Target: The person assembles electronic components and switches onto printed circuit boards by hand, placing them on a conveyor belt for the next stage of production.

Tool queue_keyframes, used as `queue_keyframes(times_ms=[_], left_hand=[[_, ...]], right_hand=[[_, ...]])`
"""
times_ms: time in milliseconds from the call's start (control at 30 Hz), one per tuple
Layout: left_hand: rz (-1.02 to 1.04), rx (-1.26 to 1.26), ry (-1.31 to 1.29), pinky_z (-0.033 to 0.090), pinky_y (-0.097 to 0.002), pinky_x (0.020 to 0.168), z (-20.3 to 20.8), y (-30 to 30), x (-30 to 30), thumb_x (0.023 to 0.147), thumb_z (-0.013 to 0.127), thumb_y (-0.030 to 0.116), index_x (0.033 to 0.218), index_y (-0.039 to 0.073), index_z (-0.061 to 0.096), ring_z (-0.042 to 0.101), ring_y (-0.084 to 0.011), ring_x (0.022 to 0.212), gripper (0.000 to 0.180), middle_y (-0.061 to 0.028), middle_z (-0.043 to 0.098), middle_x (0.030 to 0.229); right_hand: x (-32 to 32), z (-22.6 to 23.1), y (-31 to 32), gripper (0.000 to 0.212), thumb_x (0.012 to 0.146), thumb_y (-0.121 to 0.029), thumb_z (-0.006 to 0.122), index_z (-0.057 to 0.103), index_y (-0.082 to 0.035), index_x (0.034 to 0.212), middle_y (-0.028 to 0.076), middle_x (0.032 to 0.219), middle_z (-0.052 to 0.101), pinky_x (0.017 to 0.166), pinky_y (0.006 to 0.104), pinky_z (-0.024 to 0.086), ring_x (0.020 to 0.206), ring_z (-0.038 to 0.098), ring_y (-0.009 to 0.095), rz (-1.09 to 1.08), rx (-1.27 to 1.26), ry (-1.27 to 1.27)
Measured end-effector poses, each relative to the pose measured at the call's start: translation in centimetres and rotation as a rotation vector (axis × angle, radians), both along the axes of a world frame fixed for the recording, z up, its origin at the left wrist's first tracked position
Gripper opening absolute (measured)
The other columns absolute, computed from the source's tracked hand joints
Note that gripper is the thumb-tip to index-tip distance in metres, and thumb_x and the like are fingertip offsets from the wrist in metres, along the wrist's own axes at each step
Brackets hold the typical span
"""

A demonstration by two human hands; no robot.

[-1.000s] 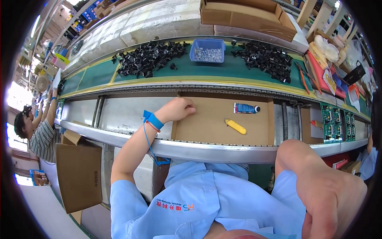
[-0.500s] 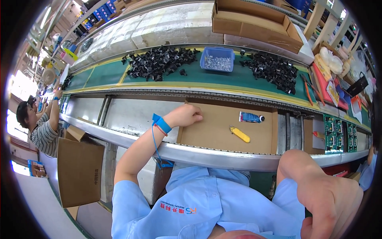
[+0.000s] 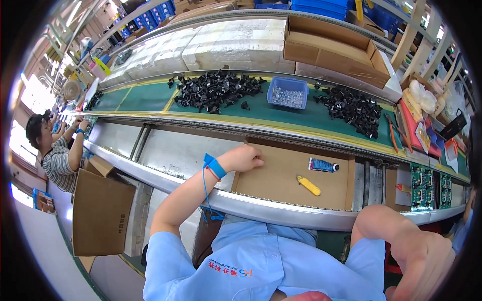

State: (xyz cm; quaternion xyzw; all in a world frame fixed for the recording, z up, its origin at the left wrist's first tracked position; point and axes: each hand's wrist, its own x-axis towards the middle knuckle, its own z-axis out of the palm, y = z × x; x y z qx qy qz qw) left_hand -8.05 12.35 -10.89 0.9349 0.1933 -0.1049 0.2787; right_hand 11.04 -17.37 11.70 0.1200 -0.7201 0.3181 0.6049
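Observation:
My left hand (image 3: 244, 158), with a blue wrist strap (image 3: 214, 167) and its cord, rests at the left edge of a shallow cardboard tray (image 3: 281, 183). Its fingers are curled closed, and nothing shows in them. Inside the tray lie a yellow utility knife (image 3: 308, 185) and, farther back, a blue tube (image 3: 323, 165) with a dark cap. My right hand (image 3: 424, 261) is raised close to the camera at the lower right, bent at the wrist. Its fingers are folded, the tips hidden, so whatever they may hold cannot be made out.
Behind a chain rail, a green belt (image 3: 241, 116) carries black part piles (image 3: 216, 91) and a blue bin (image 3: 287, 93) of small clear pieces. Right are orange-handled pliers (image 3: 392, 134) and green circuit boards (image 3: 423, 188). A striped-shirted person (image 3: 63, 160) works at far left.
The whole view has shifted, so the scene sits lower and slightly to the right. My left hand stays at the tray's edge; my right hand remains raised and folded. The far-left person's arms have moved.

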Motion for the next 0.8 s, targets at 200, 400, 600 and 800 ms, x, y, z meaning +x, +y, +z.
queue_keyframes(times_ms=[200,400,600,800], left_hand=[[0.012,0.007,0.012,0.051,-0.0394,0.08,0.1,-0.1,-0.1,0.089,0.061,0.028,0.104,0.005,0.068,0.066,-0.0319,0.089,0.028,-0.0158,0.069,0.096],[-0.007,-0.031,0.041,0.051,-0.0395,0.08,0.5,-0.1,0.0,0.089,0.061,0.028,0.105,0.005,0.068,0.066,-0.0318,0.09,0.029,-0.0159,0.069,0.096],[-0.008,0.003,0.004,0.051,-0.039,0.079,0.2,0.0,-0.1,0.089,0.062,0.028,0.104,0.005,0.068,0.066,-0.0314,0.089,0.028,-0.016,0.07,0.095],[0.01,-0.026,-0.009,0.051,-0.0424,0.081,0.2,0.2,-0.3,0.088,0.061,0.03,0.103,0.005,0.069,0.066,-0.0352,0.089,0.031,-0.018,0.069,0.093]], right_hand=[[-0.2,0.5,0.1,0.024,0.079,-0.004,0.064,0.052,-0.006,0.058,0.007,0.058,0.057,0.052,0.0148,0.048,0.048,0.058,0.012,-0.043,0.019,-0.027],[-3.6,2.8,3.9,0.034,0.076,-0.006,0.065,0.048,-0.01,0.047,0.005,0.047,0.054,0.045,0.0162,0.046,0.039,0.055,0.012,-0.101,0.049,-0.075],[-1.7,3.5,3.1,0.026,0.077,-0.005,0.065,0.056,-0.005,0.053,0.007,0.053,0.058,0.054,0.0173,0.052,0.046,0.059,0.014,-0.213,-0.04,-0.216],[-1.7,3.4,3.4,0.019,0.076,0.001,0.062,0.058,-0.003,0.057,0.007,0.056,0.06,0.056,0.0169,0.052,0.048,0.06,0.013,-0.152,-0.03,-0.226]])
